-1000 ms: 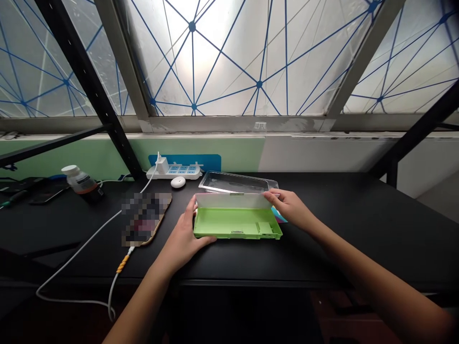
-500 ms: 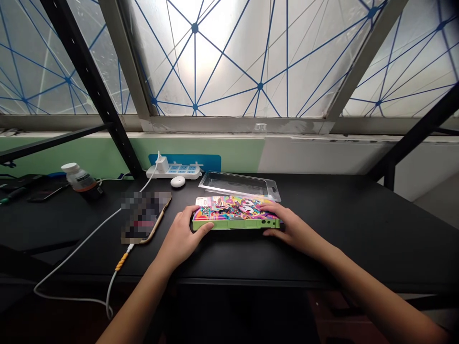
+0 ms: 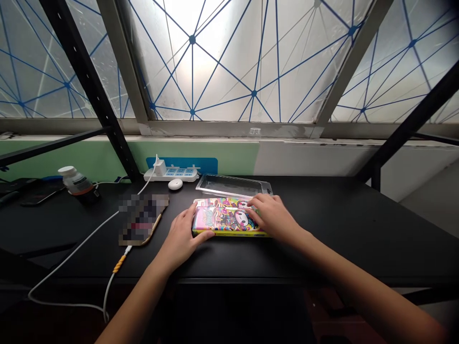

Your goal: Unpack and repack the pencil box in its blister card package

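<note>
A flat green case with a bright cartoon lid (image 3: pixel 222 218) lies closed on the black table (image 3: pixel 358 229). My left hand (image 3: pixel 181 237) rests against the case's left end, thumb along its front edge and fingers curled round the side. My right hand (image 3: pixel 271 217) lies flat on top of the lid's right part, fingers spread and pressing down. Just behind the case sits a clear plastic tray (image 3: pixel 234 184).
To the left lie a phone (image 3: pixel 142 219) on a white charging cable (image 3: pixel 79 253), a small bottle (image 3: pixel 77 181), a white power strip (image 3: pixel 172 173) and a small white oval object (image 3: pixel 175 184). Black frame bars rise at both sides before the window.
The case's lid, upright a second ago, has come down shut. My right hand moved from the lid's edge onto its top; my left hand stayed at the left end.
</note>
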A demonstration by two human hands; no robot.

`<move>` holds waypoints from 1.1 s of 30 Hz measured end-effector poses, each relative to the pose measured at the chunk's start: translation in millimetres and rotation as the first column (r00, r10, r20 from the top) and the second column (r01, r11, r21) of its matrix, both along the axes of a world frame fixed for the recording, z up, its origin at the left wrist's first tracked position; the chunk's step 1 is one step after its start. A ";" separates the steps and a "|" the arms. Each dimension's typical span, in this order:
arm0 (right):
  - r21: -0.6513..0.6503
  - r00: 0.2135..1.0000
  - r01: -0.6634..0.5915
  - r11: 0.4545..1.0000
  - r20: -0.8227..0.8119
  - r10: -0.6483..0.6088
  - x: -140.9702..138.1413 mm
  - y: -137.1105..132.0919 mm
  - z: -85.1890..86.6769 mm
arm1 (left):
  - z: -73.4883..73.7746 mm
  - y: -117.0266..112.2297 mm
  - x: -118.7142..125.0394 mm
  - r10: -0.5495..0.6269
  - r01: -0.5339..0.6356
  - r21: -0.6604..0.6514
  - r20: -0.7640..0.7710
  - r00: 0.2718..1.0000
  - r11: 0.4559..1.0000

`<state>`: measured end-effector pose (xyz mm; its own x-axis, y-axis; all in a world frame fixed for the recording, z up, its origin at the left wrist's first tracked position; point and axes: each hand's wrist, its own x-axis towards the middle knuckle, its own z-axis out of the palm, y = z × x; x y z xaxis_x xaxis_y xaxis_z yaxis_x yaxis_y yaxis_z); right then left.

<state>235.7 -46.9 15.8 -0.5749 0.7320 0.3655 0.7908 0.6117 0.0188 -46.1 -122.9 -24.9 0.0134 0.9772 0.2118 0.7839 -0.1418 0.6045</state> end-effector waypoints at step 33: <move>-0.478 0.958 -0.267 0.837 -0.228 0.175 40.3 -39.0 31.0 | 6.0 2.0 -30.3 -0.038 0.061 -0.178 0.131 0.991 0.982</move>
<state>276.0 -85.9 46.8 -0.7069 0.7014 0.0911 0.5964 0.6604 -0.4563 -76.4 -120.8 -19.0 0.0470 0.9983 0.0344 0.6938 -0.0574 0.7178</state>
